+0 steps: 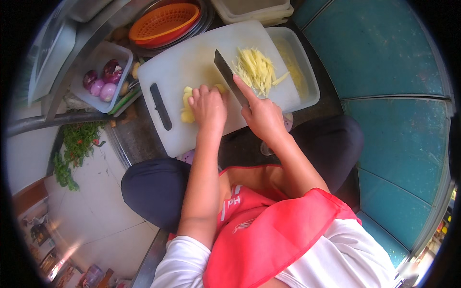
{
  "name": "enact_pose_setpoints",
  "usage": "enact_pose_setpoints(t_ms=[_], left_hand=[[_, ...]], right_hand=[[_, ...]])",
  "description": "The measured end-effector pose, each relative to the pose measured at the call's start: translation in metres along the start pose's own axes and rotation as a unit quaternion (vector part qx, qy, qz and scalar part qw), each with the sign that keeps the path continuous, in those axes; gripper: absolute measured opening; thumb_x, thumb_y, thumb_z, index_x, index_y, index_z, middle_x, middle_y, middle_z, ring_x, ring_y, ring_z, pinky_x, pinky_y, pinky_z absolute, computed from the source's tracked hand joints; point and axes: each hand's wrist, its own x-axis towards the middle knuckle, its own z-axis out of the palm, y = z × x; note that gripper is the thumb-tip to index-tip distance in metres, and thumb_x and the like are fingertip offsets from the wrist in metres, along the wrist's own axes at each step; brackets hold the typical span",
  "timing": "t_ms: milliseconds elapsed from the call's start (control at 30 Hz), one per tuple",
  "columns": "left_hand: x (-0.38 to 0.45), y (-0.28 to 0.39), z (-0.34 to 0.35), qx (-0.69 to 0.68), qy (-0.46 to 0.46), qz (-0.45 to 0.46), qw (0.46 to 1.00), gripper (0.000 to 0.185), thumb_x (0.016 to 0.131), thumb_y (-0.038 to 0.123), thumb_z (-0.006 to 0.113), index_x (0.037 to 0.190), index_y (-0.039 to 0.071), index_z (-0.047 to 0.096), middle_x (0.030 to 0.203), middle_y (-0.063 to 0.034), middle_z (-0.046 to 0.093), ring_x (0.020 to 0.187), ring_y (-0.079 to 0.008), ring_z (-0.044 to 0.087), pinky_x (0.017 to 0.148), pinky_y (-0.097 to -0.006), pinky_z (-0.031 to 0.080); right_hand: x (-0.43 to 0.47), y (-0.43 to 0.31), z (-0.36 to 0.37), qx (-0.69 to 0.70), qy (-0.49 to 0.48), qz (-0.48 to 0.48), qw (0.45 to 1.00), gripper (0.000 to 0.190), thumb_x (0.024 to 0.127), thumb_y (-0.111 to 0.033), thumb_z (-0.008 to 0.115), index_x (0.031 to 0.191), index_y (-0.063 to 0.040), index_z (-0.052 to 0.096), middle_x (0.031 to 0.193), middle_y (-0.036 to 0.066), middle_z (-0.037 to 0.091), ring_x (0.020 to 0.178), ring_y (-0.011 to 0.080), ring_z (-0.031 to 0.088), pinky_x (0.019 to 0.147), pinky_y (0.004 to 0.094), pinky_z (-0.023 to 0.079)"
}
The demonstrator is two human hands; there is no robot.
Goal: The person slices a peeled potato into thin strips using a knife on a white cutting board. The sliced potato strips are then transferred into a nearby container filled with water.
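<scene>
A white plastic cutting board [180,64] with a dark handle slot lies before me. My right hand [262,113] grips a cleaver [228,73], its index finger laid along the blade. A pile of pale yellow shreds [255,69], perhaps ginger or potato, lies right of the blade. My left hand [209,106] is pressed down on the board with fingers bent, beside yellow slices [187,104] at its left; another yellow piece [220,87] shows at its fingertips. What lies under the palm is hidden.
A clear plastic tub [312,84] with yellow shreds sits partly under the board's right end. Peeled red onions [108,91] lie in a white plastic tub [124,59] at left. Orange baskets [164,25] stand behind. Green chillies and leaves [77,144] lie lower left; teal panels [392,54] rise at right.
</scene>
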Motion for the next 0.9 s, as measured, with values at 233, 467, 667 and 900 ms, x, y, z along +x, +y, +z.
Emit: enact_pose_setpoints(t_ms=[233,467,667,900], left_hand=[[0.004,-0.003,0.005,-0.036,-0.027,-0.002,0.999,0.022,0.078,0.027,0.062,0.074,0.006,0.065,0.076,-0.0118,0.065,0.08,-0.0303,0.06,0.075,-0.0426,0.042],[0.006,-0.003,0.006,-0.038,-0.016,-0.019,0.999,0.024,0.074,0.028,0.066,0.067,0.005,0.064,0.073,-0.0128,0.065,0.078,-0.0306,0.061,0.073,-0.0415,0.042],[0.009,-0.004,0.003,-0.051,-0.037,-0.028,0.998,0.03,0.074,0.033,0.065,0.063,0.005,0.065,0.068,-0.0132,0.065,0.075,-0.0309,0.061,0.072,-0.0416,0.041],[0.009,-0.001,-0.001,-0.061,-0.029,-0.032,0.997,0.026,0.074,0.028,0.064,0.063,0.004,0.066,0.067,-0.0145,0.064,0.072,-0.0313,0.061,0.071,-0.0414,0.041]], right_hand=[[-0.008,-0.003,0.002,-0.049,-0.007,-0.033,0.998,0.075,0.077,-0.007,0.054,0.143,-0.031,0.029,0.066,0.019,0.061,0.063,0.0395,0.06,0.061,0.0497,0.048],[-0.012,-0.01,0.0,-0.067,-0.018,-0.045,0.997,0.078,0.076,-0.005,0.053,0.145,-0.03,0.026,0.064,0.019,0.06,0.061,0.0392,0.06,0.057,0.0487,0.047],[-0.01,-0.011,0.007,-0.043,-0.007,-0.035,0.998,0.078,0.075,-0.003,0.051,0.144,-0.029,0.027,0.064,0.021,0.06,0.062,0.0404,0.059,0.059,0.0498,0.046],[-0.005,-0.003,0.019,-0.064,0.043,-0.082,0.994,0.081,0.075,-0.007,0.057,0.146,-0.027,0.022,0.059,0.016,0.06,0.055,0.0366,0.06,0.051,0.0467,0.048]])
